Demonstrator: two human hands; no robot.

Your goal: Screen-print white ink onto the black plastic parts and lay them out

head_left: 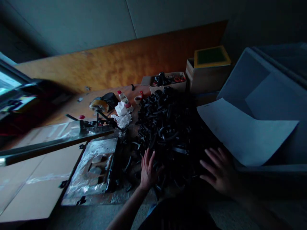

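Observation:
A large heap of black plastic parts [165,124], many of them curved like handles, is piled on the workbench. Over the near edge of this heap is my left hand [148,169], fingers spread and pointing away from me, with nothing visible in it. Whether it touches the parts I cannot tell. My right hand [217,172] is at the dark right side of the heap, fingers apart, also holding nothing I can see. Beyond it lies a large white sheet [242,134], curved over the edge of a grey plastic bin [249,73].
Left of the heap sits a plastic-wrapped fixture [93,167] beside a long metal bar [57,142] and flat cardboard [35,182]. Crumpled white paper [122,119], a bottle [123,97] and tape [98,104] lie behind. Cardboard boxes [207,78] stand at the back.

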